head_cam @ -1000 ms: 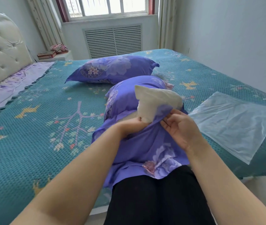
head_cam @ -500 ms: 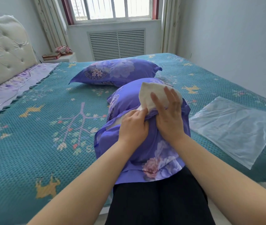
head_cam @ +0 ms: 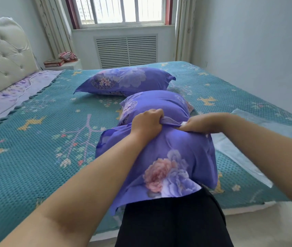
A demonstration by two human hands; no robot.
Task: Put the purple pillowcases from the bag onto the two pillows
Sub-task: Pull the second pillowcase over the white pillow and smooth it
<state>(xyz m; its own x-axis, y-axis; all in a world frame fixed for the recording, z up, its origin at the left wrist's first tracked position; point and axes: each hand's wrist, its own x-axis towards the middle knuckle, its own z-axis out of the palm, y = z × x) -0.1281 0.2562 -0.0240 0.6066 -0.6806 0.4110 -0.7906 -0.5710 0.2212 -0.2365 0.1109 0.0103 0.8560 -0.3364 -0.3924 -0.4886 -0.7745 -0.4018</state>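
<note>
A wide bed under a teal woven bedspread [head_cam: 34, 157] is carrying everything. A clear flat plastic bag [head_cam: 245, 150] is lying on its right side, partly behind the right forearm. At the far middle, a finished pillow in a purple floral pillowcase [head_cam: 124, 81] is resting flat. Nearer, the second purple floral pillowcase [head_cam: 168, 157] is covering the second pillow almost fully, its near end hanging over the bed edge against the person's legs. Only a small tuft of white pillow filling [head_cam: 184, 123] is showing, right between the two hands.

The left hand [head_cam: 147, 123] is gripping a bunched fold of the case's opening, fingers curled tight around it. The right hand [head_cam: 204, 123] is pinching the same edge just beside the tuft. The step appears to be closing the flap over the last corner; the next move likely calls for tucking that tuft under and smoothing the cloth.
</note>
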